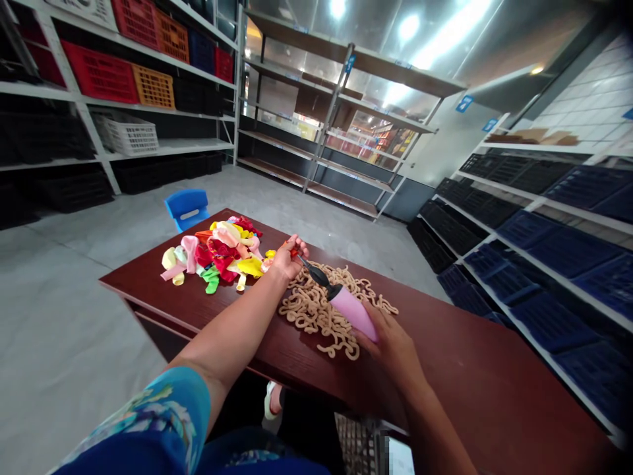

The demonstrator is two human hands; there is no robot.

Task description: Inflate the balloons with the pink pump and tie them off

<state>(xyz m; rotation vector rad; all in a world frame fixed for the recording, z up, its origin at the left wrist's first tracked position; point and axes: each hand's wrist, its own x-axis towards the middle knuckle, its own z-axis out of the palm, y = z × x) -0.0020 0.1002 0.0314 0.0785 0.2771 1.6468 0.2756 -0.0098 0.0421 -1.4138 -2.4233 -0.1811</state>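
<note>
My right hand (388, 336) is wrapped round the pink barrel of a balloon hand pump (353, 311), which is tilted with its black nozzle up and to the left. At the nozzle's tip my left hand (291, 257) is closed, palm up, on a small orange-red balloon (294, 253), mostly hidden by the fingers. Left of that hand lies a loose heap of limp balloons (222, 251) in red, pink, yellow, green and cream. Below the pump, a tangle of tan, curly cord-like strands (316, 303) spreads over the dark red-brown table (445, 356).
A blue chair (188, 206) stands beyond the table's far left corner. Shelves with red, orange and white crates (131, 135) line the left wall. Racks of dark blue and black crates (534, 237) run along the right. A metal shelf unit (316, 152) stands at the back.
</note>
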